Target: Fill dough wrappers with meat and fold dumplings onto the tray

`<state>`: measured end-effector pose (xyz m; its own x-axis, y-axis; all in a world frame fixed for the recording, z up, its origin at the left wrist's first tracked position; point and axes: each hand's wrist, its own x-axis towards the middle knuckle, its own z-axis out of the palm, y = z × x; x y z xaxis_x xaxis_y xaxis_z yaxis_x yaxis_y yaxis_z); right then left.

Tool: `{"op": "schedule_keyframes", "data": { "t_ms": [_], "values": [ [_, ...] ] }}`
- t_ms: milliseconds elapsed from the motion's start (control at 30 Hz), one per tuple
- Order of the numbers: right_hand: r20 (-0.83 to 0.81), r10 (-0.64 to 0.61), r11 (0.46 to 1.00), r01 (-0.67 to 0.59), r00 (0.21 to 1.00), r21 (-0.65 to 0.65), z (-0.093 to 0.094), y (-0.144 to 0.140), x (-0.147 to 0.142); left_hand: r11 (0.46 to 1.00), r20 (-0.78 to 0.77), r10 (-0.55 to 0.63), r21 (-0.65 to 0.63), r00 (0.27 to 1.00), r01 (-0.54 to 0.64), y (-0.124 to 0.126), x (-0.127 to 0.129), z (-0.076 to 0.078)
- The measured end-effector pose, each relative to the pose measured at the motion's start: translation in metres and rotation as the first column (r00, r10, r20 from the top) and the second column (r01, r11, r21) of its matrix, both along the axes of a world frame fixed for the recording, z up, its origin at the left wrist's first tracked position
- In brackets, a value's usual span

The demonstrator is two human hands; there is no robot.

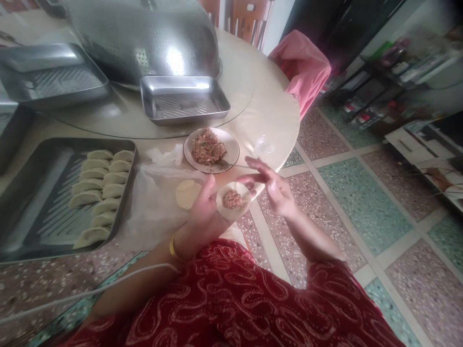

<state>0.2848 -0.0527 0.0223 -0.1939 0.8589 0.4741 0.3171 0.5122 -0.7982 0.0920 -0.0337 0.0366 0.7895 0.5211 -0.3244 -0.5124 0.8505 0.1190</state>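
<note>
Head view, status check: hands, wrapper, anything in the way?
Left hand cups round dough wrapper with meat filling. Right hand open, fingertips at wrapper's edge. White filling plate just beyond; nothing between.

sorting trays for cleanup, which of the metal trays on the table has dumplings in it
The large tray at the near left: it holds two rows of folded dumplings. The small tray by the meat plate and the far-left tray hold none.

Only one view is given, taken from a camera worn on the head. The scene is seen from above, looking forward and down at the round table (pixel 260 111). The table's near edge is seen close up. The floor is seen to the right of the table.
</note>
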Motion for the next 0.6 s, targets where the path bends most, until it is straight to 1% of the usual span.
{"op": "schedule_keyframes", "data": {
  "t_ms": [100,200,300,400,467,533,600],
  "values": [
    [0.067,0.028,0.999,-0.031,0.997,0.045,-0.003,0.000,-0.010,1.000,0.039,0.010,0.017,0.999,-0.010,-0.002,-0.002,0.004],
    [0.158,0.042,0.995,-0.056,0.986,0.085,-0.003,0.003,-0.011,1.000,0.030,0.004,0.023,1.000,-0.004,-0.003,-0.003,0.006],
    [0.246,0.008,0.995,-0.033,0.969,0.096,0.001,0.006,-0.012,1.000,0.006,0.007,0.024,1.000,-0.007,-0.004,-0.003,0.008],
    [0.274,-0.013,0.995,-0.014,0.962,0.097,0.007,0.007,-0.014,1.000,-0.008,-0.003,0.024,1.000,0.003,-0.005,-0.003,0.009],
    [0.291,0.018,0.991,-0.055,0.957,0.120,0.009,0.007,-0.017,1.000,-0.015,-0.015,0.008,1.000,0.015,-0.007,-0.003,0.009],
    [0.326,0.064,0.983,-0.115,0.943,0.140,0.010,0.008,-0.021,1.000,-0.033,0.006,-0.017,0.999,-0.007,-0.007,-0.003,0.009],
    [0.371,0.080,0.979,-0.143,0.925,0.145,0.010,0.009,-0.025,0.999,-0.047,0.038,-0.033,0.998,-0.040,-0.007,-0.003,0.007]
  ]
}}
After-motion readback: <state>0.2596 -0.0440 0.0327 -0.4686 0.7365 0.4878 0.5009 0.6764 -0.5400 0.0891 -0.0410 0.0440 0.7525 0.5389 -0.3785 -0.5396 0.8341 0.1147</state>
